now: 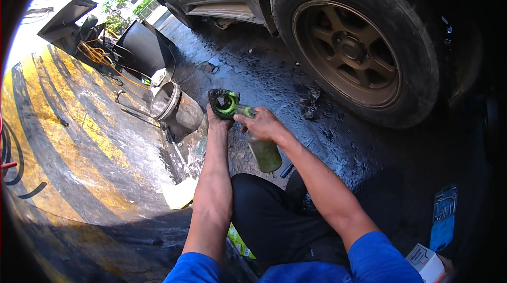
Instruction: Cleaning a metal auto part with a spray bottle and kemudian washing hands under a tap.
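My left hand [218, 119] is closed round a dark, greasy ring-shaped part [224, 104] with a wide round opening and bright green on its inner rim. Most of its fingers are hidden behind the part. Close beside it, my right hand [263, 125] wraps the neck of a spray bottle [265, 155]. Its see-through body hangs below the hand and looks dirty green. The bottle's greenish head [243, 110] points at the ring-shaped part, very near its edge. I cannot tell whether liquid is coming out.
A grimy bucket [179, 107] stands left of my hands. Ahead to the right is a vehicle's wheel [355, 50] with a bronze rim. Wet, dirty ground [237, 63] stretches between them. An orange cable [97, 54] lies far left. A blue tool case [444, 219] and white box [424, 263] sit lower right.
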### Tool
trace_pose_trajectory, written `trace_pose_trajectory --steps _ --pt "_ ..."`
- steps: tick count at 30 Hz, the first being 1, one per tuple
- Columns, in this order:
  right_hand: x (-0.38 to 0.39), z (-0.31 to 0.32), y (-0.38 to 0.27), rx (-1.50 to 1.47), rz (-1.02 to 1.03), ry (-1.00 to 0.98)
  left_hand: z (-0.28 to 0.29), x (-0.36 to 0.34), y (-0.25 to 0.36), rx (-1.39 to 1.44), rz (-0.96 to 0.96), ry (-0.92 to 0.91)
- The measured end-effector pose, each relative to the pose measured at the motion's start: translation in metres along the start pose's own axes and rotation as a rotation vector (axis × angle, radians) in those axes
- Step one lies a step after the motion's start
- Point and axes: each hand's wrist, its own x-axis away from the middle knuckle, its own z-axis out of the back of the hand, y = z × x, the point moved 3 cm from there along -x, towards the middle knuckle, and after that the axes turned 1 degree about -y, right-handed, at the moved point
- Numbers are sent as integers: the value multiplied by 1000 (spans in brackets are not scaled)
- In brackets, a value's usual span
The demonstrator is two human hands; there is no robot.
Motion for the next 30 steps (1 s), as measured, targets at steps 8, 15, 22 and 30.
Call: trace_pose_trajectory --steps 8,15,22,30 --pt "15 2 -39 136 -15 133 -30 20 2 39 -227 -256" --pt "25 10 -66 141 27 42 -47 34 7 433 144 -603" --pt "25 4 -98 218 28 86 -56 47 5 411 123 -581" --pt "18 0 -103 249 32 79 -51 42 1 308 -1 -611"
